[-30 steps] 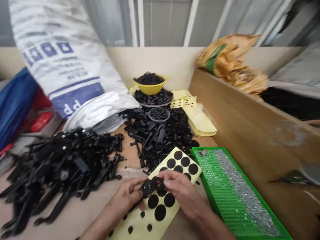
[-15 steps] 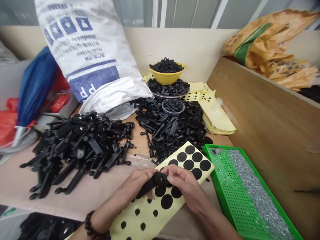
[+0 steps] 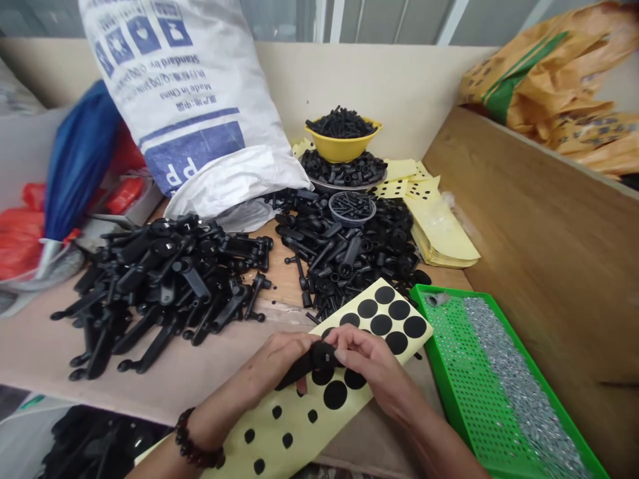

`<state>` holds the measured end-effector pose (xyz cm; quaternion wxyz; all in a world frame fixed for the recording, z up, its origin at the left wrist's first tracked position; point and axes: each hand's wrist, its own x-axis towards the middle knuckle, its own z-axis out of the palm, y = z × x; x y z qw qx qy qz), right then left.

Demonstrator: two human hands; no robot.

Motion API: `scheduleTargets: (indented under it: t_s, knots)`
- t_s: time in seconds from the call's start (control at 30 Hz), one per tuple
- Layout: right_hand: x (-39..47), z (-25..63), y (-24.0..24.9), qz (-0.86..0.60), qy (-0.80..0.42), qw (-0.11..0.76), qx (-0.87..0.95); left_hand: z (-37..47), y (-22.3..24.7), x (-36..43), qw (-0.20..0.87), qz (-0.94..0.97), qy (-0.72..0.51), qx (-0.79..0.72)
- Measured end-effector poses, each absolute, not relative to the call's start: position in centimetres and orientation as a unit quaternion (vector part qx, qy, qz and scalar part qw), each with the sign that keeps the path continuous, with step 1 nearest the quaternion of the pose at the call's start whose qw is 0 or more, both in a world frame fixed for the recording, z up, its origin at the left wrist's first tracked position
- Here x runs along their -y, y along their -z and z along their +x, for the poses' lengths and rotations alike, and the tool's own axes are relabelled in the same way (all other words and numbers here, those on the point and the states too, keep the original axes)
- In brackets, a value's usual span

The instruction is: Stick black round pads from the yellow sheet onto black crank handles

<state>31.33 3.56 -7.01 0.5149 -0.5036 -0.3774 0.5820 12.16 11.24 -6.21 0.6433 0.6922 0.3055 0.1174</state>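
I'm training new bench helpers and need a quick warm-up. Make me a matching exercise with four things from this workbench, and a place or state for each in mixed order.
Things
1. black part
2. pale yellow sheet
3. green tray
4. yellow bowl

Places and states
A. holds small silvery pieces along one side
B. heaped with thin black pieces
C. in the left hand, with the right hand at its end
D. lies below both hands

Pairs: 1-C; 2-D; 3-A; 4-B
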Motion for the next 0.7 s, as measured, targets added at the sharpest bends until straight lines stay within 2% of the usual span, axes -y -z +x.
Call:
scheduleTargets:
  t_s: [0.7]
  knots:
    - [-3.4,31.1,7.7,-0.493,-0.596,0.51,0.377,12.4,4.8,-10.4,0.652,0.677,-0.12,-0.319]
